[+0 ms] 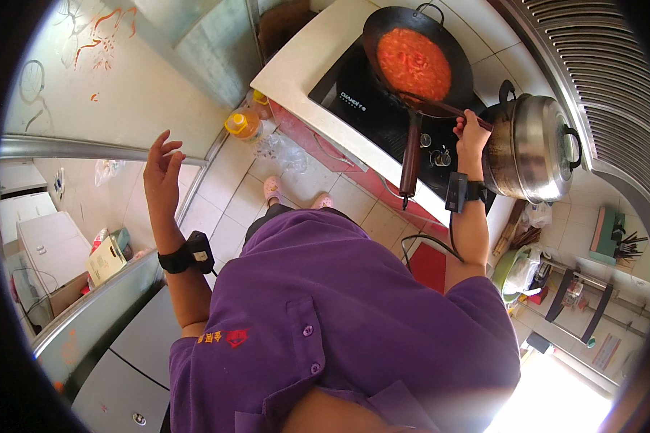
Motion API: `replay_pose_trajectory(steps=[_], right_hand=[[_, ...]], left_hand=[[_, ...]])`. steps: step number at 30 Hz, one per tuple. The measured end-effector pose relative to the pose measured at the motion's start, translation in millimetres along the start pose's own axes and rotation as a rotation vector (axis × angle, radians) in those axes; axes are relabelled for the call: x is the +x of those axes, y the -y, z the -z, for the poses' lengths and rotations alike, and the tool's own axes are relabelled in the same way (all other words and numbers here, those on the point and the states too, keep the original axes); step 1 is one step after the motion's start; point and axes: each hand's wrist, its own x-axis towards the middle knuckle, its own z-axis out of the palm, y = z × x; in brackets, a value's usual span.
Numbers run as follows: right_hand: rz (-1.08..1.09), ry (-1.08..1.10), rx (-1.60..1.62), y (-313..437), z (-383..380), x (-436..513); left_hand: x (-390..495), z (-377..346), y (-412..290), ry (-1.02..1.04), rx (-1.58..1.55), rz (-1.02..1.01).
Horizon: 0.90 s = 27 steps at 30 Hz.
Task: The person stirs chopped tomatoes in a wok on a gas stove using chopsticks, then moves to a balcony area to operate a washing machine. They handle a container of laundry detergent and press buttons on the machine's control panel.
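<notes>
My right hand grips the handle end of a dark reddish-brown utensil, perhaps chopsticks or a spatula, whose far part lies over the near rim of a black wok. Inside the wok is a chunky red-orange sauce that looks like cooked tomato. The wok stands on a black glass gas stove, its brown handle pointing towards me and held by neither hand. My left hand is raised in the air away from the stove, its fingers apart and nothing in it.
A lidded steel steamer pot stands right of the wok, beneath the slatted range hood. The white counter surrounds the stove. Oil bottles and a clear plastic bag are on the tiled floor. A glass partition rises at left.
</notes>
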Motion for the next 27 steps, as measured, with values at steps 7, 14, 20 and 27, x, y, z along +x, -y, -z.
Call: replay_pose_trajectory(steps=[7,14,20,27], right_hand=[[0.017,-0.121,0.112,-4,5,-4],[-0.024,-0.117,0.148,1,12,-6],[0.003,0.022,0.206,-1,21,-3],[-0.013,-0.144,0.200,-4,28,12]], left_hand=[[6,1,1,0.000,-0.044,0.025],[7,4,-1,-0.002,-0.037,-0.024],[8,2,-4,-0.039,0.006,-0.084],[5,14,-27,-0.132,-0.055,-0.146]])
